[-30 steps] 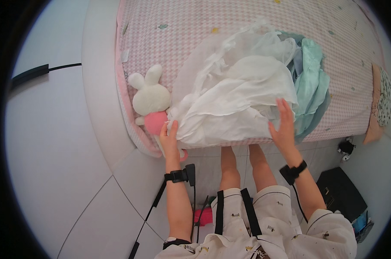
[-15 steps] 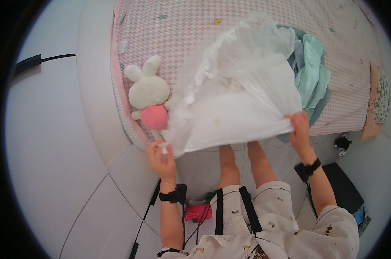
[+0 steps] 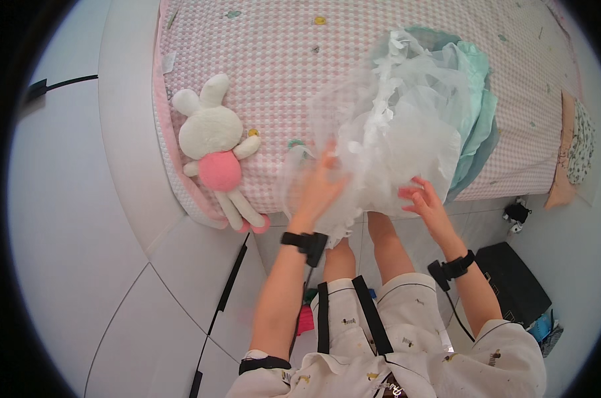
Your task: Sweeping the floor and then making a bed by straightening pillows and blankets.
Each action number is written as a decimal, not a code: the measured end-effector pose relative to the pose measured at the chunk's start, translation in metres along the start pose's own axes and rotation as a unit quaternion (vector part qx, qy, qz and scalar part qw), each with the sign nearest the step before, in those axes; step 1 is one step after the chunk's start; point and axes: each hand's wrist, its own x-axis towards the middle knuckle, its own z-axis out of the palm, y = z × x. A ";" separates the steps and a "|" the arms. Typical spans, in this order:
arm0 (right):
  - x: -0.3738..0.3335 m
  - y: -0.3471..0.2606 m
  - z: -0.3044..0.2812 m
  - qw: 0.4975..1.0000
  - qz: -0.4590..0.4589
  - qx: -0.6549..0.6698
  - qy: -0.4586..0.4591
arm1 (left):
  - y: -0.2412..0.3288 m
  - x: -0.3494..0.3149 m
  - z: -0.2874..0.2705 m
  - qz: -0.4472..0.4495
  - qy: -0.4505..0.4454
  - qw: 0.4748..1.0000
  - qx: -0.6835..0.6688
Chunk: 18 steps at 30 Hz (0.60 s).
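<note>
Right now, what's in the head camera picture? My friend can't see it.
A person's blurred left hand and right hand are at sheer white fabric on a pink-and-white bed. A toy rabbit lies to the left, mint-green fabric to the right.

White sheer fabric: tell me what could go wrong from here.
The white sheer fabric hangs over the near edge of the bed, so it might slide off. Its frilled edge appears close to the black wrist device below the left hand and could snag. Layers near the mint-green cloth look bunched, so they may crease.
</note>
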 end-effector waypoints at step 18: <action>-0.084 0.088 -0.126 0.908 -0.031 -0.291 0.300 | -0.008 0.027 0.066 -0.047 0.043 0.998 0.024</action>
